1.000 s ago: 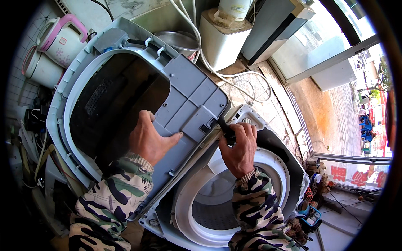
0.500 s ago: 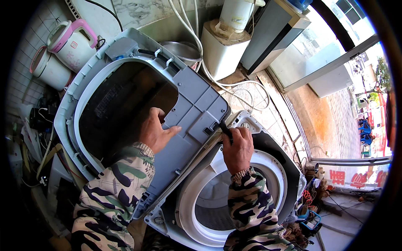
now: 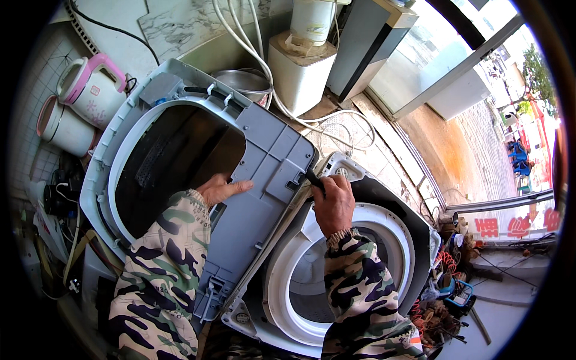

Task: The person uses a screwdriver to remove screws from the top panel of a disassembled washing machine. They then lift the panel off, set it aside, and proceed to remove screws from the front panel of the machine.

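Note:
My left hand (image 3: 219, 191) grips the grey plastic washer top panel (image 3: 264, 204) at the edge of its dark opening (image 3: 165, 156), thumb on the panel and fingertips hidden. My right hand (image 3: 336, 204) is closed on a black object (image 3: 313, 179), perhaps a tool or part, whose end meets the panel's right edge beside a small slot. The panel stands raised at the left of an uncovered washer (image 3: 240, 318), whose white ring (image 3: 399, 246) and drum show below my right hand and forearm.
Two white pots (image 3: 96, 93) sit at the left. Behind are a steel basin (image 3: 234, 78), white hoses, a white box (image 3: 300, 78) and a tall cabinet (image 3: 366, 42). A glass door (image 3: 432, 66) opens onto paving at the right. Tools and cords (image 3: 450, 288) clutter the lower right.
My left hand has shifted its grip, its wrist higher and fingertips now further hidden. My right hand still holds the black object at the panel's edge. The view has shifted slightly.

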Tool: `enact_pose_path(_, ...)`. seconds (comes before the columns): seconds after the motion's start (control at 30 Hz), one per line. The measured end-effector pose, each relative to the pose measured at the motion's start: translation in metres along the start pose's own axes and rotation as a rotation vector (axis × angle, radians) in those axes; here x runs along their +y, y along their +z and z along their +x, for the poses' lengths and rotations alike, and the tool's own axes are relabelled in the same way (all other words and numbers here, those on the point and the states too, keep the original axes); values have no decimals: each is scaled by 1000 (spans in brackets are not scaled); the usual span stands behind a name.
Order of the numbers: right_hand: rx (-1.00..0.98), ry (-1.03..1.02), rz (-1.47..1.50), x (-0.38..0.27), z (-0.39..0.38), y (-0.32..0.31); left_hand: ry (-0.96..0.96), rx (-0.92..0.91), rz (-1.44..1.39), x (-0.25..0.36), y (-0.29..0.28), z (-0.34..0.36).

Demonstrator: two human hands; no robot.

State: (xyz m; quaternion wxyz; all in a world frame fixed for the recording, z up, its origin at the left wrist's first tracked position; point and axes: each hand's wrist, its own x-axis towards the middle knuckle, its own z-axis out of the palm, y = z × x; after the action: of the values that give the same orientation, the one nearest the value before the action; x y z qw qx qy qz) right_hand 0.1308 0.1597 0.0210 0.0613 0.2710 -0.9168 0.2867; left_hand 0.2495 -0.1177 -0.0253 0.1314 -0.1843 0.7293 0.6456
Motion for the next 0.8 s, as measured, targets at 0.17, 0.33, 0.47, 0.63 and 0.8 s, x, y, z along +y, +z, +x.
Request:
enact_pose_path(0.17,-6,15,1,5,-4,5,-69,33,22,10,5,-1)
enact_pose_path(0.33,15,35,23,5,-5,2,-93,91,-78,26,10,-8)
enact_pose_path(0.47,46,33,69,-4,-12,7,-148,42,-60,25,4,-10)
enact_pose_path(0.63,-44,47,-15,-11,6,3,1,127,-69,29,10,-14)
enact_pose_path(0.8,144,9,14,-14,6,14,-21,152,-74,31,13,-13)
